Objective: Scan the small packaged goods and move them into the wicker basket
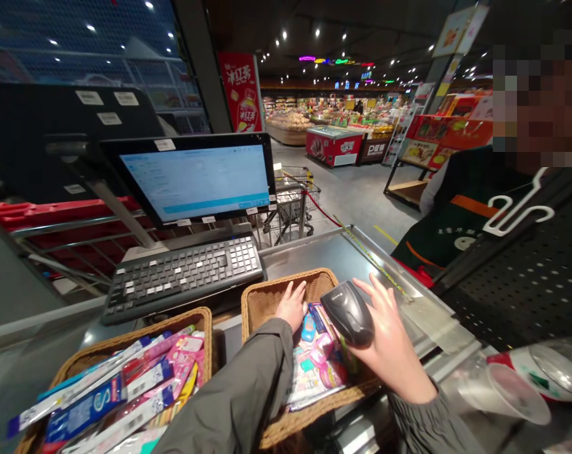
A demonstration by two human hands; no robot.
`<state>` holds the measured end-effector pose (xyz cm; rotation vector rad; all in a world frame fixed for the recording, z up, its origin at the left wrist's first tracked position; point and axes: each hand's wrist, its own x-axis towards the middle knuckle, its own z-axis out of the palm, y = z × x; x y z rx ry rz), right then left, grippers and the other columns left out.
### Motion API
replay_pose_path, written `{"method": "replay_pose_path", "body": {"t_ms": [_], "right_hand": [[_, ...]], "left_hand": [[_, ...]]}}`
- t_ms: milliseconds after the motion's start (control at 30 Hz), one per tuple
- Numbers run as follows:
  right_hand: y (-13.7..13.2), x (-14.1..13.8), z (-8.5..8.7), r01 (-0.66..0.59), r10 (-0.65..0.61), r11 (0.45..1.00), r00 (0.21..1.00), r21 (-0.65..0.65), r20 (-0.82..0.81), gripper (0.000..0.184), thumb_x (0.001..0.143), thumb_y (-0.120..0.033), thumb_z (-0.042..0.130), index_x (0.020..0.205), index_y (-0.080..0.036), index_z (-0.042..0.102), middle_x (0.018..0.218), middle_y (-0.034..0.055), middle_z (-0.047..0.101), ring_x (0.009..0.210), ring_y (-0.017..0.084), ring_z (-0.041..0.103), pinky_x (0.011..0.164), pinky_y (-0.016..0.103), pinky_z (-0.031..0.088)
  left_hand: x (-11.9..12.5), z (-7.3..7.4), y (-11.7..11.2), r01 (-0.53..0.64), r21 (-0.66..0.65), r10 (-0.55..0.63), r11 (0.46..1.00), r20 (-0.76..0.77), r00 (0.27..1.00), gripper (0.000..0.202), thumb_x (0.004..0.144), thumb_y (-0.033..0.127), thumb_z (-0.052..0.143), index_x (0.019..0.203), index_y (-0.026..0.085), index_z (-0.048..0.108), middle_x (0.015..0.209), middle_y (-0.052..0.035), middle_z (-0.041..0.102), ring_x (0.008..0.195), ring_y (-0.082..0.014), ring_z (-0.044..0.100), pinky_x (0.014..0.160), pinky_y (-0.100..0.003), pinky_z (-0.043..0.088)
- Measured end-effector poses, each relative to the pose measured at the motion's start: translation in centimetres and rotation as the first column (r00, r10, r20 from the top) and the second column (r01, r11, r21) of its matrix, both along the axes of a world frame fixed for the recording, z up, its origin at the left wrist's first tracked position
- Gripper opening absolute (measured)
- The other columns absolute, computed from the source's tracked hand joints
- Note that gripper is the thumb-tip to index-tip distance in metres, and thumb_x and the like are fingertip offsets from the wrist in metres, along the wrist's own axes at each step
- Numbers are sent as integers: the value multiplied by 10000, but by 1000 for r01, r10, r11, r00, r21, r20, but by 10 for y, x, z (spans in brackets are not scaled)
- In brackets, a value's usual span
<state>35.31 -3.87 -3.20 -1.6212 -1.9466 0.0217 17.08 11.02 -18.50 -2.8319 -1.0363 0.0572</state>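
My right hand [390, 340] is wrapped round a dark grey barcode scanner [348, 311], held just above the right wicker basket [267, 296]. My left hand [292, 305] reaches into that same basket, fingers spread flat on its inner wall beside several small colourful packets [316, 356]. It holds nothing. Both sleeves are grey-green.
A second wicker basket [91, 356] at the left holds toothbrush packs. Behind it are a black keyboard [184, 274] and a lit monitor [198, 178]. A steel counter [323, 252] runs back to the right. Another person in a dark apron [460, 221] stands there. Plastic cups [517, 388] lie lower right.
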Motion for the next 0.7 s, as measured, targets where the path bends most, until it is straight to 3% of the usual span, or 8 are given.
{"method": "replay_pose_path", "body": {"t_ms": [267, 433, 567, 700], "right_hand": [[4, 5, -5, 3, -3, 1000, 1000, -9, -10, 457, 772, -381, 678, 1187, -200, 612, 1436, 158, 457, 1458, 396, 209, 1130, 710, 183], [4, 6, -5, 14, -13, 1000, 1000, 21, -20, 479, 772, -408, 675, 1198, -202, 604, 1421, 167, 473, 1449, 411, 227, 1117, 721, 194], [4, 4, -4, 12, -12, 999, 1000, 35, -3, 442, 772, -394, 669, 1163, -196, 610, 1417, 167, 479, 1448, 412, 233, 1113, 719, 206], [0, 2, -1, 8, -9, 996, 1000, 84, 20, 425, 776, -354, 644, 1165, -191, 595, 1419, 170, 476, 1451, 415, 223, 1106, 723, 212]], "left_hand": [[16, -7, -1, -88, 12, 87, 996, 61, 994, 356, 920, 185, 435, 1104, 144, 738, 1455, -159, 497, 1479, -281, 235, 1216, -571, 140], [18, 3, -3, -103, 8, 101, 995, 98, 990, 330, 912, 172, 456, 1052, 145, 754, 1392, -163, 564, 1453, -290, 298, 1212, -572, 152], [10, 31, -2, -93, 2, 92, 996, 140, 986, 328, 917, 172, 444, 1013, 143, 756, 1338, -161, 606, 1431, -283, 338, 1205, -595, 153], [-11, 82, -2, -107, -16, 107, 994, 315, 943, 207, 839, 171, 544, 795, 177, 746, 1333, -127, 610, 1419, -319, 345, 1174, -669, 109]]}}
